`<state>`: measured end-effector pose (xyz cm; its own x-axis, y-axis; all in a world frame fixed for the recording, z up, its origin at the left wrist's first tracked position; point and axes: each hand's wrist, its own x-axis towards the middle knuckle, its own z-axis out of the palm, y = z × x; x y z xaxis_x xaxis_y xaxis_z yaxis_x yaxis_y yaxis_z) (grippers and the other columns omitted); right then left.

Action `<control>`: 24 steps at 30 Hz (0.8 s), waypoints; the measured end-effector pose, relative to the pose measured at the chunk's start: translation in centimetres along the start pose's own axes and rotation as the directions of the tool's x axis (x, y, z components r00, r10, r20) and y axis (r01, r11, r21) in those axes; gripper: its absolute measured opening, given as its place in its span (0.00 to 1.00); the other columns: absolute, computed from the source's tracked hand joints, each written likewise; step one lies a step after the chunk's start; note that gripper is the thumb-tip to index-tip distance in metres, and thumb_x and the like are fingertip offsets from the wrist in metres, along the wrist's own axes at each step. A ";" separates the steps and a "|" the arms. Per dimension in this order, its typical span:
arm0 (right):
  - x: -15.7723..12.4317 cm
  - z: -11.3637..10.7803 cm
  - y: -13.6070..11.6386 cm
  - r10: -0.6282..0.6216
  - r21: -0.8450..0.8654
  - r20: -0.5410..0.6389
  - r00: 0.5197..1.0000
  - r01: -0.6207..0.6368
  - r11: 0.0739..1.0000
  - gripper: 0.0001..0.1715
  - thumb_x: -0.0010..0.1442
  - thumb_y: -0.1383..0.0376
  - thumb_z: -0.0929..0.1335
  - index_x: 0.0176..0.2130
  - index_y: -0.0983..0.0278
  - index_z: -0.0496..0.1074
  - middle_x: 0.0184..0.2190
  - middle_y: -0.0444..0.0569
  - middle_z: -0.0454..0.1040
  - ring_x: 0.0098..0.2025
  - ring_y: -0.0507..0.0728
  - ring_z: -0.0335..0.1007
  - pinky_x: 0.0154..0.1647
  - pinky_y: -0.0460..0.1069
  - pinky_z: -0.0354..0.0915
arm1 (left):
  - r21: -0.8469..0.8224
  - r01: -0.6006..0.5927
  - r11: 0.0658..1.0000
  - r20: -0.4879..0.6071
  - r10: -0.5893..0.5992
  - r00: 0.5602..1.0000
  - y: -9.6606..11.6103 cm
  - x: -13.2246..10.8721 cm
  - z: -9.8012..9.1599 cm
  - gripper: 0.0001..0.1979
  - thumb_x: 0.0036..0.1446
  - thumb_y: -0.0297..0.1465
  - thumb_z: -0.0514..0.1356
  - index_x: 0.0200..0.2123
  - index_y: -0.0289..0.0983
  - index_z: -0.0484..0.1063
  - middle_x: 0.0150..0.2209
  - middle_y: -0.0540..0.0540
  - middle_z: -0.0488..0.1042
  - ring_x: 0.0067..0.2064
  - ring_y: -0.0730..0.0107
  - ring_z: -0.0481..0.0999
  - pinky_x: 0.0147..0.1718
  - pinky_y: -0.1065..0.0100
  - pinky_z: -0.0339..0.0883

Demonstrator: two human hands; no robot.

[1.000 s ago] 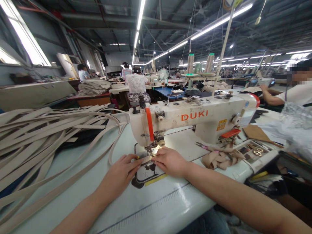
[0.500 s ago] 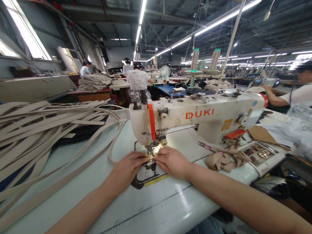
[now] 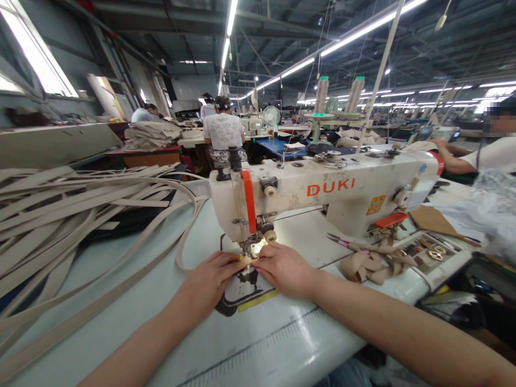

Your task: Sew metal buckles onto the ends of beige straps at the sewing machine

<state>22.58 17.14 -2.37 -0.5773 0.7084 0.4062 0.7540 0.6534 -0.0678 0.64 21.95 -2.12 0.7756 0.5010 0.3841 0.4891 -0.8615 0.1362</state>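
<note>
Under the presser foot of a white sewing machine (image 3: pixel 294 183), both my hands press on a small piece of beige fabric strip (image 3: pixel 249 263). My left hand (image 3: pixel 212 279) is on its left side, fingertips closed together, with a bit of yellow at one finger. My right hand (image 3: pixel 284 270) is on the other side, fingers bunched and pressed down near the needle. Most of the fabric is hidden by my fingers. A long beige strap (image 3: pixel 179 252) loops close behind my left hand; whether it joins the piece at the needle cannot be seen.
Many beige straps (image 3: pixel 52 209) lie piled at the left. On the right are purple-handled snips (image 3: pixel 338 240), curled fabric scraps (image 3: pixel 374 266) and a tool tray (image 3: pixel 433 255) with gold-handled scissors (image 3: pixel 437 252). A co-worker (image 3: pixel 494 156) sits at far right; others work further back.
My hands stay at the needle, almost unmoved. Slightly more of the beige strip shows between my fingertips. The view has shifted a little.
</note>
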 end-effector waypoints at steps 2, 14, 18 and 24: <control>0.0 -0.1 0.0 -0.006 -0.004 -0.005 1.000 0.006 1.000 0.13 0.65 0.66 0.61 0.41 0.66 0.74 0.33 0.50 0.72 0.36 0.57 0.62 0.41 0.50 0.61 | 0.007 0.000 1.000 0.010 0.000 1.000 -0.1 0.1 0.0 0.18 0.62 0.30 0.48 0.47 0.43 0.75 0.43 0.45 0.77 0.46 0.63 0.74 0.46 0.62 0.72; 0.1 -0.3 0.0 0.015 0.010 0.018 1.000 -0.015 1.000 0.14 0.65 0.66 0.61 0.41 0.66 0.74 0.34 0.51 0.72 0.36 0.57 0.62 0.41 0.50 0.60 | 0.026 0.020 0.999 -0.012 -0.020 1.000 -0.6 0.1 0.4 0.18 0.62 0.29 0.47 0.45 0.42 0.77 0.43 0.43 0.77 0.45 0.63 0.75 0.45 0.62 0.73; 0.0 -0.2 0.0 0.018 0.024 0.011 1.000 -0.018 1.000 0.13 0.65 0.66 0.61 0.41 0.66 0.74 0.34 0.51 0.72 0.37 0.57 0.62 0.42 0.50 0.60 | 0.037 0.010 0.999 -0.020 -0.009 1.000 -0.5 0.3 0.4 0.19 0.63 0.30 0.47 0.45 0.42 0.77 0.43 0.43 0.78 0.45 0.63 0.75 0.44 0.63 0.73; 0.0 -0.2 0.2 0.028 0.040 0.007 1.000 -0.028 0.999 0.13 0.65 0.65 0.61 0.41 0.66 0.74 0.34 0.50 0.72 0.37 0.57 0.63 0.42 0.50 0.60 | 0.056 0.006 0.998 -0.024 -0.004 1.000 -0.7 0.3 0.5 0.19 0.63 0.31 0.46 0.44 0.40 0.77 0.43 0.42 0.77 0.45 0.62 0.75 0.44 0.62 0.73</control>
<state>22.74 17.21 -2.21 -0.5584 0.7281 0.3976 0.7567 0.6435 -0.1156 0.72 22.76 -2.57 0.7635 0.5024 0.4057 0.5149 -0.8528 0.0870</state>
